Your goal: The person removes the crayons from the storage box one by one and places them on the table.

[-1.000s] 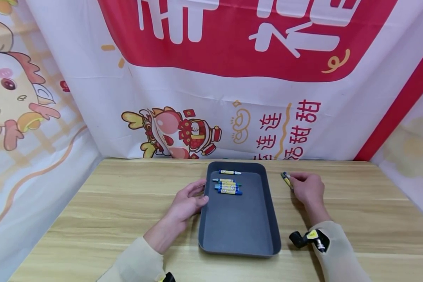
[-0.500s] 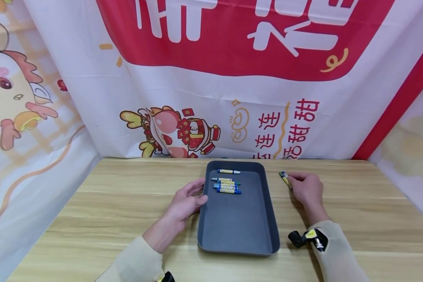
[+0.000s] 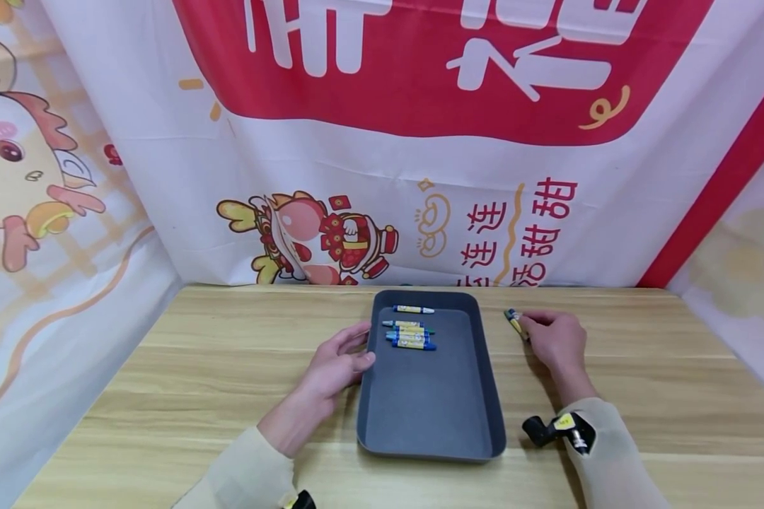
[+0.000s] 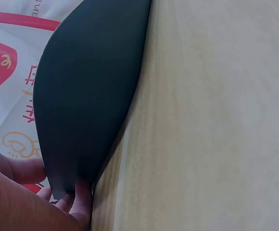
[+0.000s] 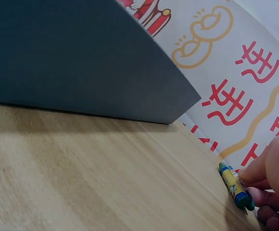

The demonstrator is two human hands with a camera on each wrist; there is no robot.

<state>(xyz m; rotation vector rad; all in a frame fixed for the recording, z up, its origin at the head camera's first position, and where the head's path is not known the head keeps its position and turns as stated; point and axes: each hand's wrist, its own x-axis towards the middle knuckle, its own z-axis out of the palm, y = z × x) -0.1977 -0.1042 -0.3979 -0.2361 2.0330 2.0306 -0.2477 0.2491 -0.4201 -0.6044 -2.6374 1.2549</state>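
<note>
1. Two paper-wrapped crayons [image 5: 234, 186] are being pinched side by side in the narrowed fingers of the right hand [image 3: 556, 339], near the far edge of the tabletop [image 3: 242, 367], right of the tray.
2. One dark gray tray [image 3: 426, 410] is standing mid-tabletop, close to the far edge.
3. It is containing five crayons: one crayon [image 3: 410, 309] is lying alone by the tray's far edge; four crayons [image 3: 412, 345] are clustering just nearer.
4. The left hand [image 3: 336, 360] is gripping the tray's left wall, thumb at the rim.
</note>
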